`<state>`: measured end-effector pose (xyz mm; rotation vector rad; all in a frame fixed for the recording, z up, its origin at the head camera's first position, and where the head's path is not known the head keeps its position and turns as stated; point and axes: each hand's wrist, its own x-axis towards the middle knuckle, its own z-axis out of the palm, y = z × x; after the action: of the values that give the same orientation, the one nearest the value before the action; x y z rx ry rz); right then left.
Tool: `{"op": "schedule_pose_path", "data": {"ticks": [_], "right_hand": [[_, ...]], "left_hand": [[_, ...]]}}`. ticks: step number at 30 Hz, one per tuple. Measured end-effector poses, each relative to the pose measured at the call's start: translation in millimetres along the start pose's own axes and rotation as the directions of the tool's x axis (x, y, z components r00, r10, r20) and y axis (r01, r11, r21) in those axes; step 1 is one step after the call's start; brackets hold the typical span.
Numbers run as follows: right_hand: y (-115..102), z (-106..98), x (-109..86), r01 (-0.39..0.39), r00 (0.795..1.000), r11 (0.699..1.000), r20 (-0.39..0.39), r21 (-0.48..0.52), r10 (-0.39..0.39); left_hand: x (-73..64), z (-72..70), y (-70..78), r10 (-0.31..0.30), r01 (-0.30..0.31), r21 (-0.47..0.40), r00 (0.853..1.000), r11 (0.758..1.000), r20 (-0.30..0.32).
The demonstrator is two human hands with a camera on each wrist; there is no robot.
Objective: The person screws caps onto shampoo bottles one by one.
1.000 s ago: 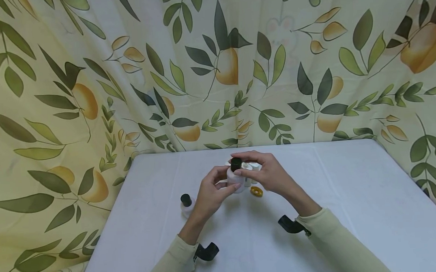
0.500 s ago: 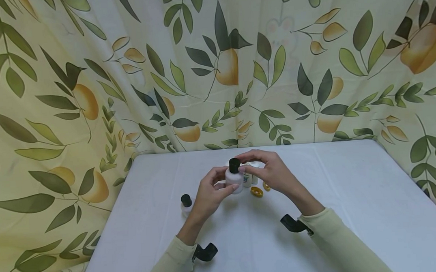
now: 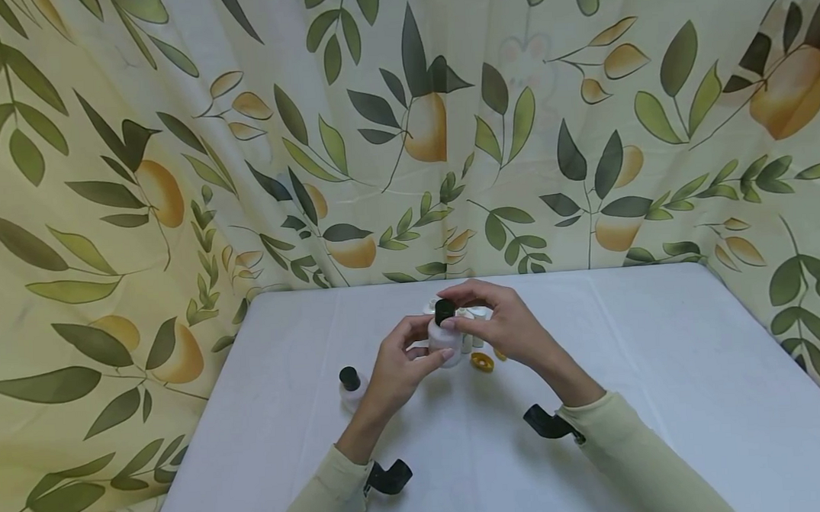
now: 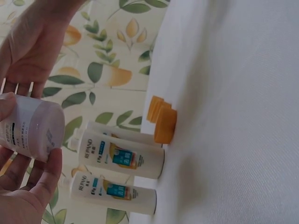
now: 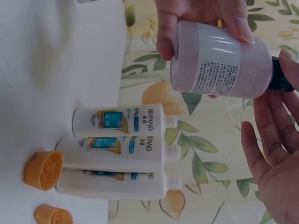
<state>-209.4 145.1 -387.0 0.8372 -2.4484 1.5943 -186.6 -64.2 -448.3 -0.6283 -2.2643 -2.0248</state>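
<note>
A leaf-and-fruit patterned curtain (image 3: 530, 167) fills the background, and the white-covered table (image 3: 661, 352) spreads in front of it, a plain working surface. Two hands meet toward the table's far side. The left hand (image 3: 402, 359) wraps the body of a pink bottle (image 5: 224, 60), thumb on one side and fingers round the other, a hold that seems meant to steady it. The right hand (image 3: 505, 324) reaches in from four o'clock and pinches the bottle's black cap (image 3: 444, 311) between thumb and fingers, leaving the label uncovered; with the body braced, that cap could be worked separately. The bottle is raised off the table, nearly upright, probably so that both hands can get round it.

Taking the held bottle as the clock's centre in the head view, three white bottles (image 5: 112, 149) stand close together at about two o'clock, upright on their bases, necks bare. A second pink bottle (image 3: 352, 396), black-topped, stands between eight and nine o'clock, partly behind the left forearm. Smallest, two orange caps (image 5: 44, 170) lie around four o'clock, near the white bottles, whose bare necks they presumably fit.
</note>
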Motion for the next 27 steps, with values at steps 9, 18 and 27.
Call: {"op": "schedule_pose_path", "data": {"ticks": [9,18,27], "right_hand": [[1.3,2.5,2.4,0.006,1.0,1.0,0.011,0.009,-0.006],[-0.5,7.0,2.4,0.014,0.999,1.0,0.051,0.024,-0.016],[2.0,11.7,1.0,0.04,0.994,0.999,0.097,0.03,-0.043]], "left_hand": [[0.7,2.1,1.3,0.017,-0.017,-0.019,1.0,1.0,0.017],[-0.2,5.4,0.4,0.011,-0.011,-0.007,0.999,1.0,0.039],[-1.9,4.8,0.1,0.009,-0.009,-0.001,0.999,1.0,0.041]]}}
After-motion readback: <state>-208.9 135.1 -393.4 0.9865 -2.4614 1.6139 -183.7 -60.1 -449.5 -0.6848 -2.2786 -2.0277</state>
